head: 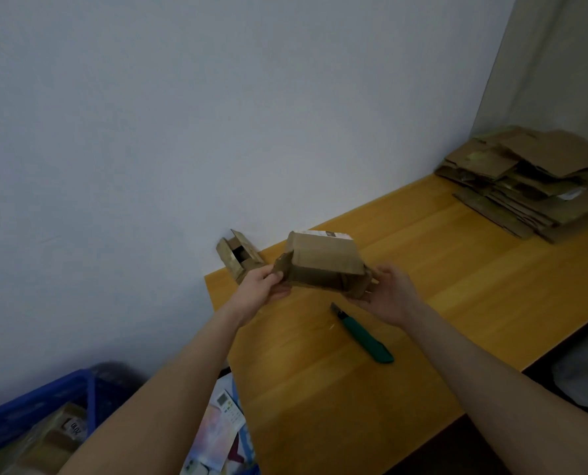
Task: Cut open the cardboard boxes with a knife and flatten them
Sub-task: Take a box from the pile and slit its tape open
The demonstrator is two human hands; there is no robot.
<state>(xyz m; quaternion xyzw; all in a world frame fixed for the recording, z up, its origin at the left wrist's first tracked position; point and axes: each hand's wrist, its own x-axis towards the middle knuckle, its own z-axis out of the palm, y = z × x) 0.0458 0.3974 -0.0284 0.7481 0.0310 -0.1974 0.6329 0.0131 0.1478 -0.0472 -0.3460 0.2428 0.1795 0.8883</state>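
I hold a small brown cardboard box [323,260] in the air above the wooden table [457,286], its end flaps hanging open. My left hand [263,286] pinches the left flap. My right hand [390,293] grips the right end from below. A green utility knife [364,335] lies on the table just under the box, blade end pointing away from me. A second small box [239,257], opened at one side, stands at the table's far left corner against the wall.
A pile of flattened cardboard [529,180] lies at the far right of the table. A blue crate [45,402] with more boxes sits low at the left. Papers and a white remote [227,409] lie beside the table's left edge.
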